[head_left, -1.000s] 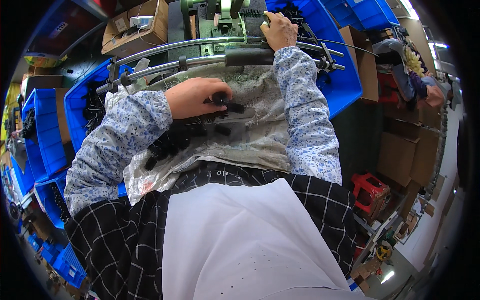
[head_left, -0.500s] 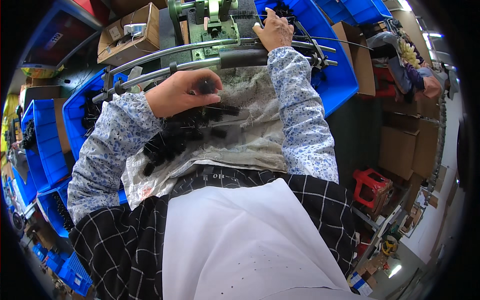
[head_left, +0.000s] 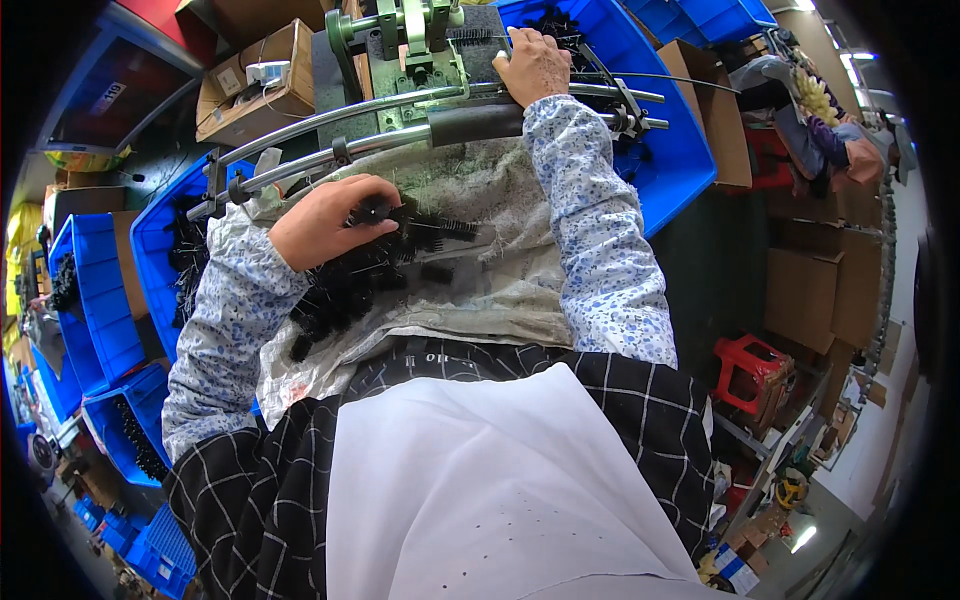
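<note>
My left hand point(head_left: 330, 222) is curled round a black bristle brush point(head_left: 371, 210), its end facing up between thumb and fingers. Below it, more black bristle brushes point(head_left: 335, 300) lie heaped on a pale, dirty cloth point(head_left: 490, 295) across my lap. My right hand point(head_left: 535, 68) is closed beside the green machine point(head_left: 415, 60), just above the curved metal rails point(head_left: 400, 104); what its fingers grip is hidden. A thin dark twisted-bristle piece point(head_left: 472, 36) lies on the machine bed, left of those fingers.
Blue bins with black brushes stand at the right point(head_left: 670, 150) and left point(head_left: 155, 235) of the machine. A cardboard box point(head_left: 258, 85) sits at the back left. A red stool point(head_left: 750, 375) is at the right. Another person point(head_left: 820, 120) sits at the far right.
My left hand, with the brush, has moved left and down, away from the rails toward the heap. My right hand has shifted slightly left and down beside the machine.
</note>
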